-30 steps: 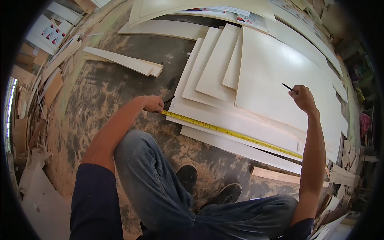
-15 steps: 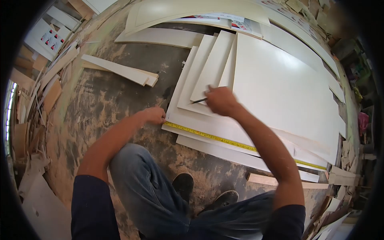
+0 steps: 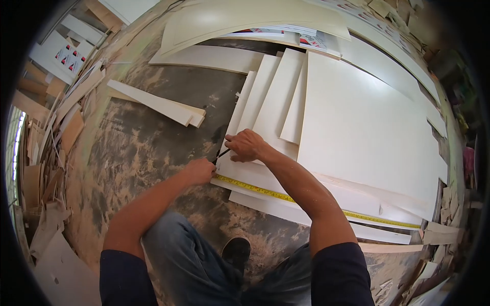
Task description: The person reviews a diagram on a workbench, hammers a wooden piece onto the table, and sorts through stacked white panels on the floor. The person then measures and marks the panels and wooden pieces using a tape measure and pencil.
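Note:
A yellow tape measure lies stretched along the near edge of a white board. My left hand is closed at the tape's left end, by the board's corner. Just above it, my right hand pinches a dark pencil, whose tip points down toward the left hand and the board's left edge. Under my right forearm the tape is partly hidden. Several white panels lie overlapped beyond my right hand, with a large white panel at their right.
Two narrow strips lie on the dusty floor at the left. Wood offcuts are heaped along the left side. A curved pale sheet spans the top. A light wood strip lies at the lower right.
My right hand, with the pencil, has swung from the right side across the boards to beside my left hand. My left hand stays at the tape's end. The whole view has shifted slightly.

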